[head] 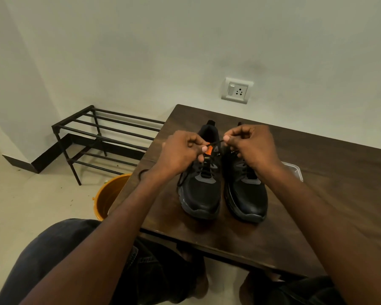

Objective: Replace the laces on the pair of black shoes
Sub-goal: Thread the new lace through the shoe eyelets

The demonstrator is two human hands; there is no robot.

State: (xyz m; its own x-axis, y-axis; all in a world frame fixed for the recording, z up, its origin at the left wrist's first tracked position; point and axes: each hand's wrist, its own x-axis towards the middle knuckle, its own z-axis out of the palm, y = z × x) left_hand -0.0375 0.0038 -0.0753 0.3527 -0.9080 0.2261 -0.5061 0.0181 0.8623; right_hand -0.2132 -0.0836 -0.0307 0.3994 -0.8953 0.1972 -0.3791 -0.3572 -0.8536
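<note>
Room: pale plaster wall ahead of us, with a white switch-and-socket plate [237,90] set above the far edge of the tabletop.
Tabletop [330,194]: dark brown wood, running off to our right; our knees in dark trousers sit below its near edge.
Black shoes: a pair stands side by side near the tabletop's left end, toes pointing toward us; left shoe [199,190] and right shoe [246,194] are just beside each other.
Lace [216,142]: a thin black lace stretches taut between our two hands above the left shoe's tongue, where an orange tag [208,150] shows.
Left hand [180,153]: our grip is clenched on the lace, thumb and fingers curled round one end over the left shoe.
Right hand [249,146]: our grip pinches the other end between thumb and forefinger, above the gap between the shoes.
Container [295,170]: a clear plastic one lies behind our right wrist, mostly hidden.
Floor: a black metal rack [101,137] against the wall, an orange bucket [110,197] beside the tabletop.
</note>
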